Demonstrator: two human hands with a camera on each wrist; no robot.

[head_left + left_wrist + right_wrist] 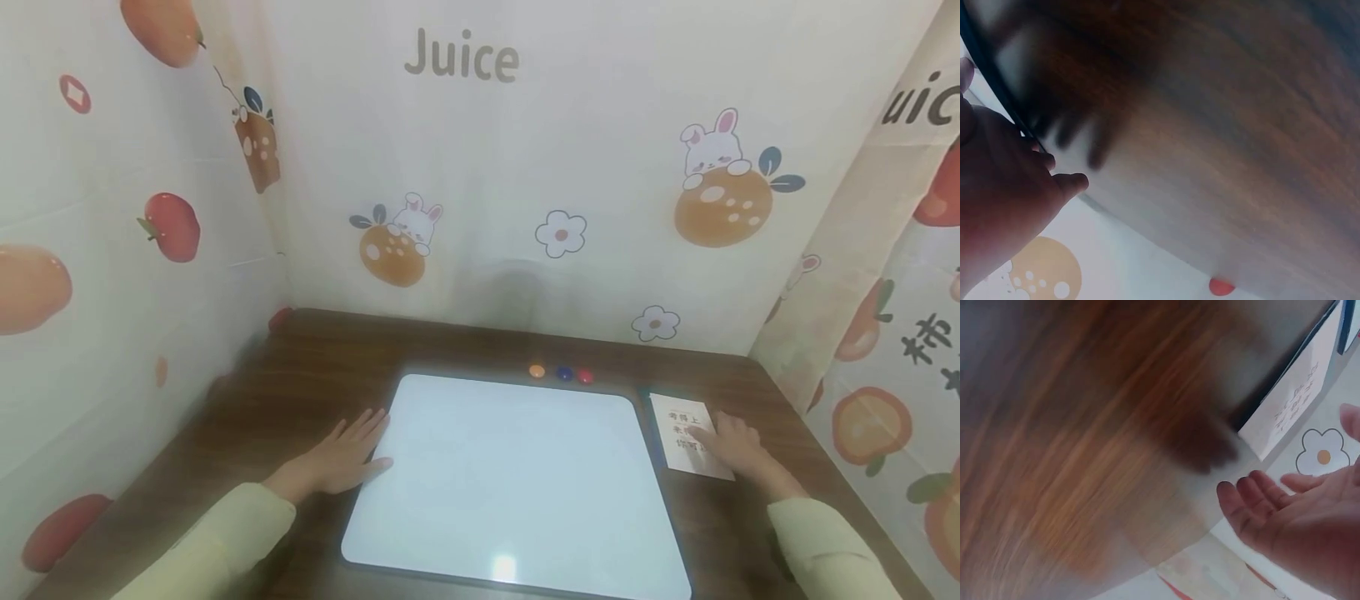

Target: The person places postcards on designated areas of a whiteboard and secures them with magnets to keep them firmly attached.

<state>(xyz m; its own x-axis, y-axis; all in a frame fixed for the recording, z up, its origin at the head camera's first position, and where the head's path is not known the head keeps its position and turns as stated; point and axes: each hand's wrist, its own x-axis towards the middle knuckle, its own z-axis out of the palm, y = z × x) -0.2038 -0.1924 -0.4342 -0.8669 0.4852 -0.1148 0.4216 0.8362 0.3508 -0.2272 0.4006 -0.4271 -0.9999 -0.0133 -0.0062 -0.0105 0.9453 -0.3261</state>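
Observation:
A white board [517,483] with rounded corners and a dark edge lies flat on the wooden table. At its left edge is my left hand [348,457], fingers extended, thumb reaching over the rim; the left wrist view shows this hand [1007,169] beside the board's dark edge. My right hand [737,446] is at the right side of a notepad [678,458] with a white printed cover, its thumb overlapping the cover. In the right wrist view the right hand [1297,519] has loosely bent fingers with nothing between them, close to the notepad's corner [1263,440].
Behind the board's far edge sit three small round pieces: orange [537,371], blue [564,374] and red [586,377]. Curtains [487,167] printed with fruit and rabbits enclose the table [300,375] at the back and both sides. Bright light reflects off the board's near part.

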